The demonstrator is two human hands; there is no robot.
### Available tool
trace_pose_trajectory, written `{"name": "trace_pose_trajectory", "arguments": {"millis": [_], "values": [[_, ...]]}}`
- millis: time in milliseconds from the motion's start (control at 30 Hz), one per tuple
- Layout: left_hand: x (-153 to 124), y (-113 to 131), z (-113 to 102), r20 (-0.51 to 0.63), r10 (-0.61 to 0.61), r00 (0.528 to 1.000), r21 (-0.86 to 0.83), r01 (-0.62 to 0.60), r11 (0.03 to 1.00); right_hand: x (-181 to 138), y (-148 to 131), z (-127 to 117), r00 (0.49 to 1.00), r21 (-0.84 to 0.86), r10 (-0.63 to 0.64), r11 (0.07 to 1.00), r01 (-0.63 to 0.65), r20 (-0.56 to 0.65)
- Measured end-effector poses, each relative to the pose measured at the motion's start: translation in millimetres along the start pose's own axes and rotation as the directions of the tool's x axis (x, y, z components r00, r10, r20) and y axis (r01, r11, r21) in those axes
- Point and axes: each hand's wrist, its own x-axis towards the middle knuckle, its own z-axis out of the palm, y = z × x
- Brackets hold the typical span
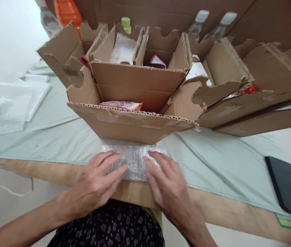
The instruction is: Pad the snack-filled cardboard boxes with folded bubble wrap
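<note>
Head camera: a piece of bubble wrap lies at the near edge of the counter, its layers hard to tell. A person's left hand and right hand rest on its two ends, fingers loosely spread and curled, pinching nothing visible. Even, light pressure outward from the middle would best keep it flat and spare the bubbles; its front edge, by the counter's lip, calls for steadying. Just behind stands an open cardboard box; a phone lies well to the right.
</note>
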Motion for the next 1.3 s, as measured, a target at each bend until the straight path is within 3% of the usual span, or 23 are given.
{"name": "trace_pose_trajectory", "arguments": {"millis": [167, 233, 333, 433, 533, 667, 833, 967, 1033, 1133, 1233, 1300], "values": [[8, -8, 23, 0.140, 0.052, 0.989, -0.020, -0.049, 0.999, -5, -2, 28, 0.978, -0.031, -0.094, 0.994, 0.102, 0.185], [6, -12, 23, 0.152, 0.041, 0.988, -0.046, -0.034, 0.998, -15, 5, 23, 0.977, -0.007, -0.093, 0.995, 0.096, 0.194], [1, -15, 17, 0.145, 0.042, 0.989, -0.119, -0.025, 0.993, -28, 21, 3, 0.995, -0.005, -0.016, 1.000, 0.016, 0.100], [-6, -22, 8, 0.013, -0.022, 1.000, -0.158, 0.024, 0.987, -32, 39, -15, 0.994, -0.078, 0.108, 0.991, -0.109, -0.018], [-14, -33, 3, -0.159, -0.151, 0.976, 0.035, 0.159, 0.987, -26, 54, -16, 0.987, -0.158, 0.158, 0.974, -0.160, -0.028], [-25, -37, 8, -0.167, -0.280, 0.945, 0.264, 0.317, 0.911, -12, 60, 6, 0.989, -0.245, 0.148, 0.959, -0.142, 0.006], [-23, -22, 23, -0.189, -0.384, 0.904, 0.192, 0.417, 0.888, -12, 48, 17, 0.993, -0.151, 0.115, 0.981, -0.118, -0.027], [-19, -10, 23, -0.216, -0.463, 0.860, 0.019, 0.478, 0.878, -26, 31, -1, 0.969, 0.089, 0.239, 0.968, -0.234, -0.057], [-21, -6, 19, -0.193, -0.536, 0.822, -0.140, 0.518, 0.844, -32, 20, -9, 0.931, 0.201, 0.365, 0.914, -0.354, -0.020], [-31, -9, 9, -0.078, -0.710, 0.700, -0.402, 0.630, 0.665, -40, -1, -10, 0.856, 0.332, 0.512, 0.797, -0.504, 0.068], [-45, -19, -2, 0.026, -0.830, 0.557, -0.573, 0.689, 0.444, -43, -25, 0, 0.818, 0.459, 0.559, 0.696, -0.552, 0.137], [-53, -26, -9, 0.057, -0.872, 0.487, -0.618, 0.703, 0.352, -41, -39, 7, 0.825, 0.498, 0.553, 0.686, -0.530, 0.117]]}}
